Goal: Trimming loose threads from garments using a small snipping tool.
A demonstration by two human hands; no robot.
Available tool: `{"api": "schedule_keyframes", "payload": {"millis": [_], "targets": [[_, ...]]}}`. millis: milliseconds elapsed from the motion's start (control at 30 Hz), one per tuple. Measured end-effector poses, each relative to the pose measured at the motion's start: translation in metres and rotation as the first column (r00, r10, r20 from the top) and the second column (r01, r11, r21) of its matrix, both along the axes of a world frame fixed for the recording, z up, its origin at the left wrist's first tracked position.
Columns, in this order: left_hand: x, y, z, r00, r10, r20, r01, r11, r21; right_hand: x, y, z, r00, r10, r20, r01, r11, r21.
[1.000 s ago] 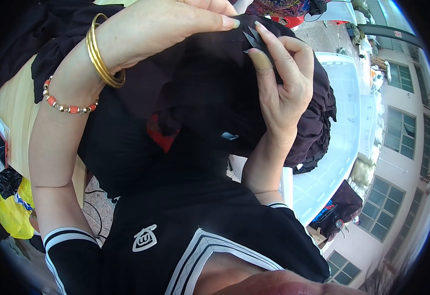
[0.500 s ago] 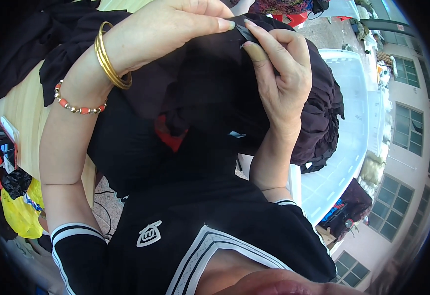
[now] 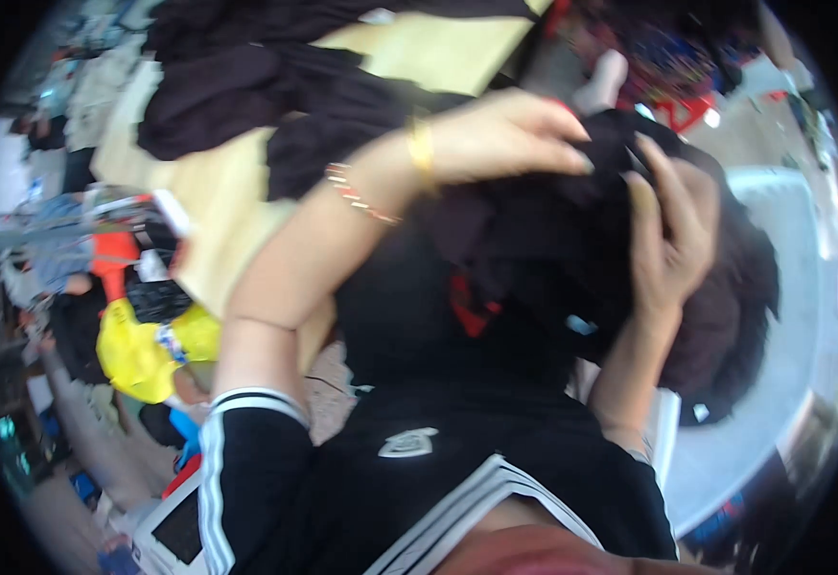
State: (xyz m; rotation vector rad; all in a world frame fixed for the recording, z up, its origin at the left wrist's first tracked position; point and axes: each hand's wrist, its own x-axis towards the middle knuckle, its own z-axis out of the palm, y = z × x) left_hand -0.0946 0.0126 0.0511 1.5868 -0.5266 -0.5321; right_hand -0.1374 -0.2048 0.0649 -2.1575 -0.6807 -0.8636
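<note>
Dark, nearly black cloth [image 3: 553, 225] lies bunched across my lap and rises between my hands. My right hand [image 3: 678, 225] grips an upper fold of it between thumb and fingers, where a small pale glint shows. To its left, my left hand [image 3: 496, 144] is stretched over the cloth, smeared by motion. Its thumb and fingertips look apart, with dark fabric behind them and nothing visible between. A gold bangle and a beaded bracelet circle that wrist. A red patch [image 3: 472, 307] shows among the folds.
A light wooden table [image 3: 218, 230] at the left carries more dark garments [image 3: 237, 101]. On the right stands a large pale plastic tub [image 3: 803, 287], beside the heaped cloth. A yellow bag [image 3: 141, 355] is at the lower left, near a white boxy device [image 3: 174, 532].
The whole view has swung, so my hands and the cloth appear farther right and lower. My left fingers have come away from the fold they pinched; the right hand stays at the cloth.
</note>
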Motion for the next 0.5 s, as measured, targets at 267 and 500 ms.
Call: {"api": "schedule_keyframes", "payload": {"millis": [267, 500], "targets": [[-0.009, 0.093, 0.052, 0.815, 0.215, 0.538, -0.517, 0.689, 0.508, -0.025, -0.022, -0.008, 0.996, -0.071, 0.052, 0.06, 0.979, 0.193], [0.015, 0.417, 0.173, -0.031, 0.967, 0.251, -0.976, 0.025, -0.216, -0.038, -0.031, -0.015, 0.974, 0.009, 0.226, -0.046, 0.986, 0.158]]}}
